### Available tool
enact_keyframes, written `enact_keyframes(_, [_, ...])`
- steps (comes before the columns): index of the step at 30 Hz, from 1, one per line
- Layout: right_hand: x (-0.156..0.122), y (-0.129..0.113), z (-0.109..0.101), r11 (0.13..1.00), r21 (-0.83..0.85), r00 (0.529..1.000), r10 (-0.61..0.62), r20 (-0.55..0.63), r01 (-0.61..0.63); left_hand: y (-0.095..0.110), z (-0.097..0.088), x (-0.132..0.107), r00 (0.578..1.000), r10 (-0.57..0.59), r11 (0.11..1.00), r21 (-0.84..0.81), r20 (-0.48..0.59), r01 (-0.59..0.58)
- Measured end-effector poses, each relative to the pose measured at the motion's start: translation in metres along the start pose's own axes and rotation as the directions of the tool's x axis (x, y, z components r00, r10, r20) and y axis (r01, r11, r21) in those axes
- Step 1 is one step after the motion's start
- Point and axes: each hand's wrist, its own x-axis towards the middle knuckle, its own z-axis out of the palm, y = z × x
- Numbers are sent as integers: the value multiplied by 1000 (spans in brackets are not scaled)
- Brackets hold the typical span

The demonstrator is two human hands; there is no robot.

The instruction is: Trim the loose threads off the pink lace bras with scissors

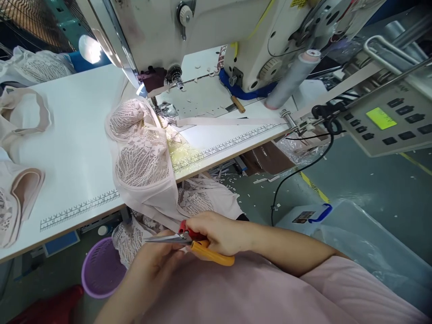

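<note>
In my right hand [218, 234] is a pair of scissors [211, 255] with red and orange handles. Their metal blades point left, across the fingers of my left hand [158, 258]. That hand is closed at the lower edge of a pale pink lace bra [143, 166], pinching its fabric; the exact spot is hidden behind the scissors and fingers. One part of the bra lies under the sewing machine's needle area [155, 103], and the rest drapes over the table edge toward my lap. More lace fabric [205, 195] hangs below the table edge.
The sewing machine [209, 27] stands over a white table [77, 148] with printed rulers. A pale elastic band [229, 121] runs from the right to the needle area. Other bra pieces [23, 193] lie left. A control panel [388, 119], purple basket [103, 267] and clear bin [367, 243] surround me.
</note>
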Motion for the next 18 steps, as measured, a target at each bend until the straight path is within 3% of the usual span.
enact_keyframes(2, [-7,-1,-8,998,-63,1000,-18,-9,17,-12,-8,-4,998,17,991,133,60,-25])
enact_keyframes(5, [-23,-3,-24,989,-141,989,-64,-135,45,-33,-25,-13,999,19,929,369,50,-36])
enact_keyframes(8, [-41,-4,-39,975,-223,969,-71,-236,17,-46,-39,-20,999,23,881,472,25,-32])
enact_keyframes(12, [-54,0,-51,932,-345,946,-4,-324,-114,-40,-43,-22,999,33,907,420,-16,-23])
enact_keyframes(15, [-53,4,-53,895,-379,873,25,-486,-237,-27,-37,-14,997,77,911,407,-4,-69])
enact_keyframes(17, [-46,4,-50,902,-352,840,21,-542,-250,-18,-33,-7,989,143,894,426,19,-138])
enact_keyframes(18, [-41,2,-47,918,-327,852,22,-524,-225,-14,-31,-3,982,185,880,440,30,-179])
